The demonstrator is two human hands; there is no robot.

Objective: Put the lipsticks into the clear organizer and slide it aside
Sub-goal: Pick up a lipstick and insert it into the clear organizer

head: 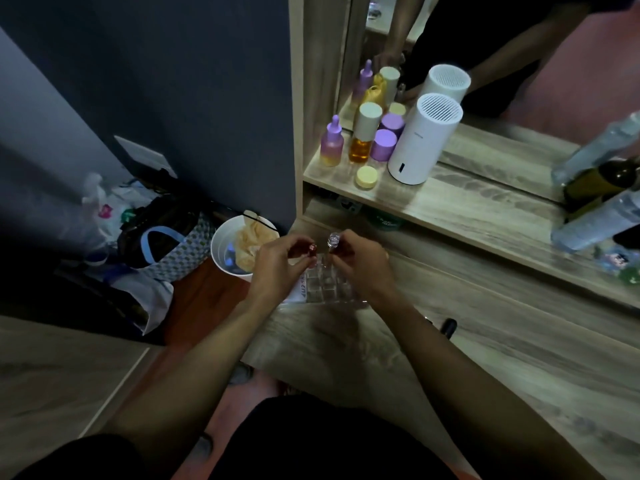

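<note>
I saw the left hand [277,263] pinching a red lipstick [312,248] and the right hand [360,261] gripping a clear-capped lipstick [333,241], both just above the organizer [323,284] on the table [485,341].

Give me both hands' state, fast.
Left hand: closed on a red lipstick.
Right hand: closed on a clear-capped lipstick.

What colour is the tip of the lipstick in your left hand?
Red, at the end of the lipstick pinched in the left hand; head view shows it.
</note>
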